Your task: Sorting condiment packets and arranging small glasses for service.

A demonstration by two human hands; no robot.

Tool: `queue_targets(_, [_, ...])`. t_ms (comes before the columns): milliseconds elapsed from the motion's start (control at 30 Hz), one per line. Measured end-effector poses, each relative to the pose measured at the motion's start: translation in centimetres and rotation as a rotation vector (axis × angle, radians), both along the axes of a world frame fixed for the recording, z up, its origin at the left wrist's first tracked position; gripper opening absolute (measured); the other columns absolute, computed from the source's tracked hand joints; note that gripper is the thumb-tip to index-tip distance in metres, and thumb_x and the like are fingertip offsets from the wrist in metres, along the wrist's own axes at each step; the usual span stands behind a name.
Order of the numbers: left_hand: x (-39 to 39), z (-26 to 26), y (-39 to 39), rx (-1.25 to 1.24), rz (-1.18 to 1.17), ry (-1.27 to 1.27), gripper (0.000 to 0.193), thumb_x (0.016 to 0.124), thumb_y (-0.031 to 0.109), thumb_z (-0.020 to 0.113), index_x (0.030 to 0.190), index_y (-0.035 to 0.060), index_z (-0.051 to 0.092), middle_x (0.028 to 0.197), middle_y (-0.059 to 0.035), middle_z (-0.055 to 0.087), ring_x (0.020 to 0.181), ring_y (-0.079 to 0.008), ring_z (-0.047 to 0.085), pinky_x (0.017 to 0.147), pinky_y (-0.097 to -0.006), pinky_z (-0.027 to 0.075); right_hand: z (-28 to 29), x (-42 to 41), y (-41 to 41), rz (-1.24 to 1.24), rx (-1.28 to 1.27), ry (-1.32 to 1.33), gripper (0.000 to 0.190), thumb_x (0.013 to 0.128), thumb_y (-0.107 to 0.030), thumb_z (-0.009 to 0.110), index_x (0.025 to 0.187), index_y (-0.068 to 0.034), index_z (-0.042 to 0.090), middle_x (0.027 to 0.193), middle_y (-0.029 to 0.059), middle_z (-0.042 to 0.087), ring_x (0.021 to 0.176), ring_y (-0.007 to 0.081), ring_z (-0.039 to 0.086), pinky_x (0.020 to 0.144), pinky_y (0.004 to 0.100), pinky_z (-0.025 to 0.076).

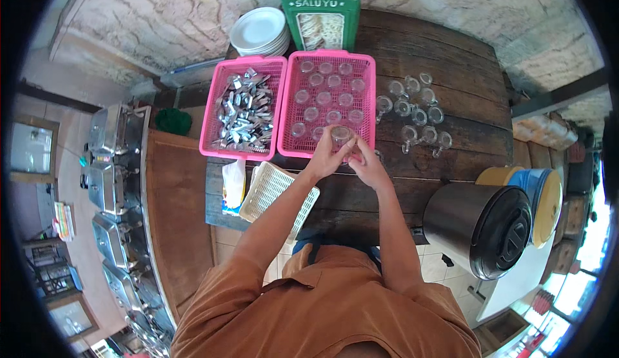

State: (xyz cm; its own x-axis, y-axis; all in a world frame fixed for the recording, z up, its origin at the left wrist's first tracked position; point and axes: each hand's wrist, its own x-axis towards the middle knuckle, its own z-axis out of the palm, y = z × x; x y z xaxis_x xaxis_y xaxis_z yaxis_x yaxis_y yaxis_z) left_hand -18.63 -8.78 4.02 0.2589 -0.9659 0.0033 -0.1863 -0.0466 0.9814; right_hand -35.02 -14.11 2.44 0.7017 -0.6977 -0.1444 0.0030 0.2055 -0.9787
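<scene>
Both my hands meet at the near right corner of a pink plastic basket point(372, 102). Between them is a transparent glass cup point(341, 133), gripped by my left hand point(325, 159) on its left side and by my right hand point(366, 163) on its right. Several similar glass cups point(324, 98) stand in rows inside this basket, their round ends facing up. To the right, a loose group of glass mugs with handles point(420, 116) stands on the dark wooden table point(464, 68). Part of another glass beside my right hand is hidden.
A second pink basket point(207, 116) holds metal cutlery point(245, 111). Behind are stacked white plates point(258, 29) and a green tin point(321, 5) bearing writing. Nearer me lie a cream basket point(271, 191) and a tissue pack point(234, 184). A large lidded container point(464, 222) stands right, chafing dishes point(107, 184) left.
</scene>
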Motion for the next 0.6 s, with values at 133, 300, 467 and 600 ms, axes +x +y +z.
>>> queue_targets(133, [0.9,-0.6,0.0,-0.041,0.011,0.079,0.067,0.094,0.031,0.076,0.140,-0.0010,0.040,0.126,-0.0217,0.062,0.117,-0.0290,0.061,0.103,-0.0413,0.048,-1.5,1.4,-0.2,-0.044,-0.375,0.136,0.077,0.088,0.009,0.064,0.158,-0.004,0.034,0.150,0.0108,0.049,0.135,0.0225,0.052,0.111,0.0367,0.045])
queue_targets(300, [1.9,-3.1,-0.8,-0.042,0.076,-0.298,0.069,0.085,0.028,0.084,0.137,-0.0011,0.048,0.126,-0.0246,0.061,0.116,-0.0378,0.061,0.101,-0.0459,0.048,-2.5,2.3,-1.3,-0.076,-0.430,0.220,0.081,0.080,-0.002,0.073,0.153,-0.001,0.038,0.145,0.0207,0.053,0.133,0.0312,0.055,0.111,0.0407,0.046])
queue_targets(467, [2.3,-5.0,-1.5,0.030,0.056,-0.297,0.069,0.079,0.020,0.085,0.136,0.0006,0.050,0.124,-0.0255,0.062,0.117,-0.0421,0.061,0.100,-0.0472,0.049,-3.9,2.8,-2.0,-0.066,-0.453,0.366,0.076,0.080,-0.006,0.073,0.149,0.001,0.042,0.141,0.0248,0.055,0.127,0.0378,0.058,0.107,0.0428,0.048])
queue_targets(600, [1.8,-4.5,-2.3,0.180,-0.031,-0.297,0.065,0.077,0.013,0.083,0.132,-0.0002,0.052,0.125,-0.0268,0.062,0.118,-0.0448,0.061,0.100,-0.0493,0.049,-5.7,2.0,-2.1,-0.112,-0.580,0.400,0.071,0.083,-0.003,0.069,0.148,0.002,0.043,0.141,0.0265,0.055,0.128,0.0402,0.057,0.107,0.0447,0.047])
